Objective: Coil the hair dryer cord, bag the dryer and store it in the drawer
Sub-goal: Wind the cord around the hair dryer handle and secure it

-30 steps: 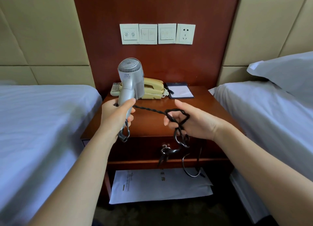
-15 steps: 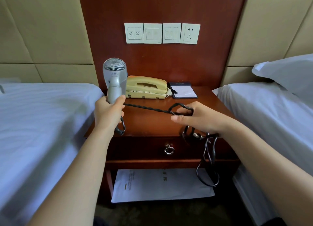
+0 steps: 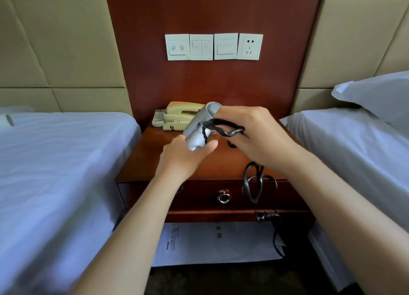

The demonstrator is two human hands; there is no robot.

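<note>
Hair dryer [image 3: 200,126], silver, rigid, probably light: held above the bench [image 3: 143,166], left hand [image 3: 186,155] grip closed round its handle; twisted black cord [image 3: 223,129], limp and springy, looped within right hand [image 3: 254,137] closed grip, plug [image 3: 266,216] dangling.

Bare left hand [image 3: 183,159] and bare right hand [image 3: 254,135], uncovered from fingertips to wrist. Bare left forearm [image 3: 137,228] and right forearm [image 3: 332,206], smooth and slim, uncovered down to the lower edge of view. Knuckles and faint tendon lines raised across the back of the right hand. Rounded thumb tip showing on the left hand. Narrow wrists on both.
</note>
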